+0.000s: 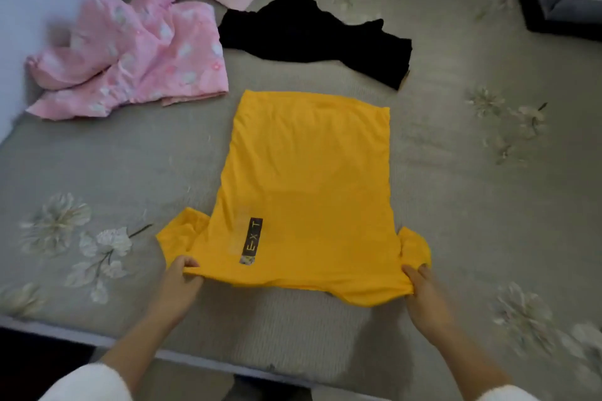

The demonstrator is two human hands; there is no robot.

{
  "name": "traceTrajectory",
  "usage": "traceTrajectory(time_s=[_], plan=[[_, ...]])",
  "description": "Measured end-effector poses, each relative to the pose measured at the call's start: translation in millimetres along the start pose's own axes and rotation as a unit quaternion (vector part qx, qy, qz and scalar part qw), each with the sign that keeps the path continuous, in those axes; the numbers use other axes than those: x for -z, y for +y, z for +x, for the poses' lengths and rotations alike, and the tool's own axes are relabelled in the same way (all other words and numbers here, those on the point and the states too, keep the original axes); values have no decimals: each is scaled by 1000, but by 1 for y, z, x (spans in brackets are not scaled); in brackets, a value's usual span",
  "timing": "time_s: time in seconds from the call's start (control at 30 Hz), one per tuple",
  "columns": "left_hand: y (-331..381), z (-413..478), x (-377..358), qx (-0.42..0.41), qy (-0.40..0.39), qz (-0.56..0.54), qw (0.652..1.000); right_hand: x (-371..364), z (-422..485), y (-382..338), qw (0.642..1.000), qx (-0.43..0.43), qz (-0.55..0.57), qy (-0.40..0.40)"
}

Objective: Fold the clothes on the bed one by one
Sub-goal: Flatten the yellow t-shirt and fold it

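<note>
Two corners of yellow T-shirt (306,172), left hand (182,283) pinching one, right hand (423,293) the other, seemingly flat on bed (130,156)

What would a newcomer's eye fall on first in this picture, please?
The yellow T-shirt lies spread flat mid-bed, its near edge gripped by the left hand and the right hand. Beyond it lie a crumpled black garment and, further left, a rumpled pink floral garment.

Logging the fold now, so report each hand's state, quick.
Left hand: closed, pinching the near shoulder edge of the yellow T-shirt.
Right hand: closed, gripping the same shirt's other shoulder by the sleeve.
</note>
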State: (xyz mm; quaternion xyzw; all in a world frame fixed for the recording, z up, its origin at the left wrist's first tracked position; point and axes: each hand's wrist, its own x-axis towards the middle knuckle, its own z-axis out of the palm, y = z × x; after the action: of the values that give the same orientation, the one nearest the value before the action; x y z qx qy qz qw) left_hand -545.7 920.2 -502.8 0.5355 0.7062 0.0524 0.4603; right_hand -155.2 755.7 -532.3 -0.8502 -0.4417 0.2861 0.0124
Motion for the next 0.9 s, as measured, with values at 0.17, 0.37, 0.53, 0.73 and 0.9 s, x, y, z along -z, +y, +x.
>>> traceTrajectory(time_s=[0.17, 0.37, 0.53, 0.73, 0.9], plan=[[-50, -1, -37, 151, -28, -27, 988, -47, -34, 0, 974, -74, -142, -161], [-54, -3, -71, 246, -28, -208, 946, -87, -55, -38, 926, -288, 234, 64], [-51, -2, -89, 216, -22, -17, 976, -102, -49, -48, 872, -364, 327, 19], [0, -7, -126, -91, -35, 222, 970, -60, -11, 2, 784, -407, 415, 215], [32, -7, -228, -361, -51, 251, 897, -56, 49, 48, 791, -386, 433, 195]])
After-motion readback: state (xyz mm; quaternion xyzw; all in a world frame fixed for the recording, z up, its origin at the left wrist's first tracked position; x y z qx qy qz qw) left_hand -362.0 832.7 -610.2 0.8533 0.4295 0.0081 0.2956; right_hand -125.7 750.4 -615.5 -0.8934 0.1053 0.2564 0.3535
